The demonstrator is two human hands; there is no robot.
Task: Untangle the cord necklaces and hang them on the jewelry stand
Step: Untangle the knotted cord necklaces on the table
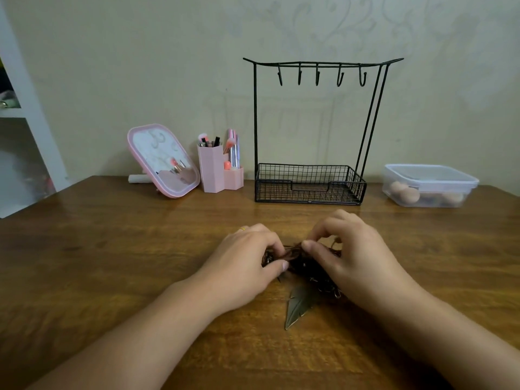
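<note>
Fingers [277,250] pinching tangled cord necklaces [298,260]

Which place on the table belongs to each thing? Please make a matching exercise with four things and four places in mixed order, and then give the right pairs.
Things
1. mirror
2. jewelry stand
3. clear box
4. cord necklaces

Places
A. far right, near the wall
B. between the two hands, near the front
C. far left of the row at the back
D. middle of the back, its hooks bare

Pairs: 1-C, 2-D, 3-A, 4-B
</note>
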